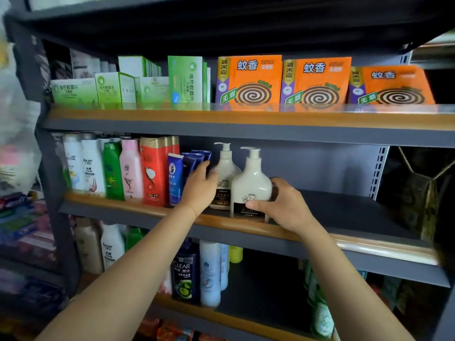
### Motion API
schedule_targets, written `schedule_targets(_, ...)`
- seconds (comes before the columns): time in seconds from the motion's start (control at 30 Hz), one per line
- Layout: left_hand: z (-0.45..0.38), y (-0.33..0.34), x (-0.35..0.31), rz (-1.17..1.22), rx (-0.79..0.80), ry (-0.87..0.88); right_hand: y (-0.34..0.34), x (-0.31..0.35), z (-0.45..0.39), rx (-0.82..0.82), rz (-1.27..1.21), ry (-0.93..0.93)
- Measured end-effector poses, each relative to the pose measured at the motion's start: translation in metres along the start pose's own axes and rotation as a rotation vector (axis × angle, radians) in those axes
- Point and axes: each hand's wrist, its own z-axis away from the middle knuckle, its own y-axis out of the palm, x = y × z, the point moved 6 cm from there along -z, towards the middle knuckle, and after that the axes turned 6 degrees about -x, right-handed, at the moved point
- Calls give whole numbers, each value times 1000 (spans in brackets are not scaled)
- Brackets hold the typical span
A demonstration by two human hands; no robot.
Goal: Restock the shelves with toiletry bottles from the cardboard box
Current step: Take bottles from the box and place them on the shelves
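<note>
Head view, right hand gripping front pump bottle, middle shelf

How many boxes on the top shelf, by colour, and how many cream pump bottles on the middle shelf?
Orange mosquito coil boxes: 3 fronts showing
Green and white boxes: at least 6 visible; more stand behind, exact count unclear
Cream pump bottles: 2, the front one held by the right hand, the rear one touched by the left hand
Total: at least 11
</note>
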Motion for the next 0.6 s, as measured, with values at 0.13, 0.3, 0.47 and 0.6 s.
schedule_targets(0.13,23,-12,-2,56,-39,65,33,9,-11,73,9,15)
schedule_targets(0.3,47,-20,4,50,-34,170,53,27,-5,13,145,-54)
schedule_targets(0.47,89,-68,33,84,-235,316,54,59,53,-434,-70,-359)
schedule_targets(0.6,128,-112,129,73,-198,11,141,71,82,-53,-311,-310)
